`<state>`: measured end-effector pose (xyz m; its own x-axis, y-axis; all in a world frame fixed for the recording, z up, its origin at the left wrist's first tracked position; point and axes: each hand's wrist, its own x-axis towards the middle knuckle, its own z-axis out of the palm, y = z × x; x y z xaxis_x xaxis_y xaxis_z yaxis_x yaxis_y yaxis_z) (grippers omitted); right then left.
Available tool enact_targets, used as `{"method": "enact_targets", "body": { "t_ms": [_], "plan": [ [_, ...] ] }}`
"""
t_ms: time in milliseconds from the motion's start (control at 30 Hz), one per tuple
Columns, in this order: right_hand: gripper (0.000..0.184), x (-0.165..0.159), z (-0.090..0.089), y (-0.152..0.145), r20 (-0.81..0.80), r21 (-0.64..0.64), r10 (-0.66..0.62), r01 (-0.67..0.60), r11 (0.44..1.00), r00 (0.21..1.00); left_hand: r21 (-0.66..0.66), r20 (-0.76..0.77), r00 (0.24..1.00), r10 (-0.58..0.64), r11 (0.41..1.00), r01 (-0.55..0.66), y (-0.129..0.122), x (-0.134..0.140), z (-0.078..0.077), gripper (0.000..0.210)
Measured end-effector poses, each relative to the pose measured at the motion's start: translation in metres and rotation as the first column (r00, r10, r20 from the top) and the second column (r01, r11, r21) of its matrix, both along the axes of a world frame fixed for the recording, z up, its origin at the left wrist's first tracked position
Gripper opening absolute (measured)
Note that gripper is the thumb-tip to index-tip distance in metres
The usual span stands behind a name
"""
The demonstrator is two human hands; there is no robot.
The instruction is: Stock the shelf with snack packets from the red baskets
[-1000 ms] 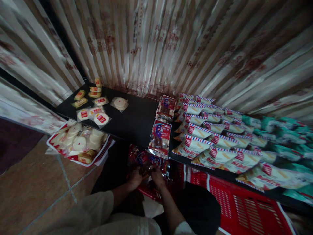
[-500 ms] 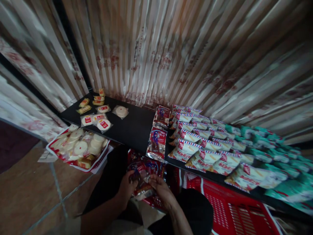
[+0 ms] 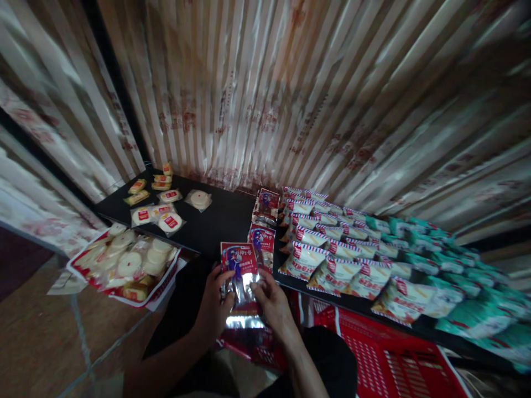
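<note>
In the head view a red and silver snack packet (image 3: 239,266) with a blue figure printed on it is held upright above my lap. My left hand (image 3: 214,305) grips its left edge, and my right hand (image 3: 274,304) grips the right edge with the thumb on the front. Just behind it, a matching packet (image 3: 267,243) lies on the black shelf (image 3: 226,221), partly covered by the held one. Farther back lies another such packet (image 3: 266,205). Beneath my hands is a red basket (image 3: 271,356), its contents mostly hidden.
White snack bags (image 3: 302,260) stand in rows at the right, with green bags (image 3: 477,312) beyond them. Round white wafers (image 3: 170,222) and small yellow packs (image 3: 137,186) sit at the shelf's left. A basket (image 3: 143,301) of wafers stands on the floor; an openwork red basket (image 3: 373,354) is below the shelf.
Both hands have raised the packet from low over the basket to the shelf's front edge, its printed front now showing. The view has shifted slightly.
</note>
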<state>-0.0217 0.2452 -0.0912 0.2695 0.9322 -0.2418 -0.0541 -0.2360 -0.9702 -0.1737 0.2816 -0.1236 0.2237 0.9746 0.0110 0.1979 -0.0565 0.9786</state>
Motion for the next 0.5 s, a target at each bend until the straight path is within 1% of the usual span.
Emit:
{"method": "enact_targets", "body": {
  "t_ms": [33, 100, 167, 233, 367, 433, 500],
  "plan": [
    [0.051, 0.005, -0.002, 0.006, 0.085, 0.026, -0.066, 0.064, 0.998, 0.994, 0.021, 0.004, 1.000, -0.013, 1.000, 0.013, 0.009, 0.009, 0.003, 0.042],
    [0.054, 0.016, -0.007, 0.020, 0.263, 0.085, -0.183, 0.166, 0.982, 0.947, 0.054, 0.006, 1.000, -0.024, 0.998, 0.024, 0.029, 0.029, 0.009, 0.041],
    [0.056, 0.028, -0.011, 0.034, 0.436, 0.138, -0.259, 0.220, 0.966, 0.862, 0.086, -0.002, 0.999, -0.051, 0.995, 0.051, 0.048, 0.050, 0.015, 0.040],
    [0.054, 0.039, -0.015, 0.050, 0.569, 0.192, -0.309, 0.242, 0.951, 0.762, 0.121, -0.025, 0.998, -0.056, 0.991, 0.058, 0.067, 0.070, 0.019, 0.040],
    [0.046, 0.054, -0.022, 0.080, 0.712, 0.293, -0.392, 0.261, 0.920, 0.583, 0.154, -0.092, 0.994, -0.053, 0.986, 0.067, 0.097, 0.102, 0.023, 0.041],
    [0.047, 0.058, -0.027, 0.093, 0.750, 0.315, -0.416, 0.276, 0.908, 0.514, 0.168, -0.117, 0.992, -0.054, 0.983, 0.074, 0.109, 0.114, 0.022, 0.042],
    [0.048, 0.061, -0.033, 0.105, 0.776, 0.317, -0.429, 0.302, 0.899, 0.463, 0.171, -0.130, 0.990, -0.048, 0.983, 0.070, 0.120, 0.125, 0.020, 0.043]
  ]
}}
